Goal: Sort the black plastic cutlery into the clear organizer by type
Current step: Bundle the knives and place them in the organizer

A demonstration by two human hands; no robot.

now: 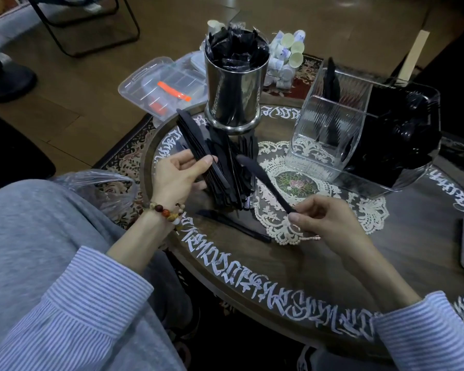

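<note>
My left hand (178,174) grips a thick bundle of black plastic knives (198,140), held on edge above the round table (279,263). More black cutlery (236,180) is piled under and beside that bundle. My right hand (324,219) pinches the handle of a single black knife (263,180), its blade pointing up and left toward the bundle. The clear organizer (330,129) stands at the right with a few black pieces upright in its rear compartment. A loose black piece (236,226) lies flat near the table's front.
A steel canister (235,89) stuffed with black wrapped items stands at the back. Behind it are a clear lidded box (161,87) with an orange piece and a bunch of small creamer cups (287,57). A black tray (402,135) sits behind the organizer. A lace doily (319,199) covers the table's middle.
</note>
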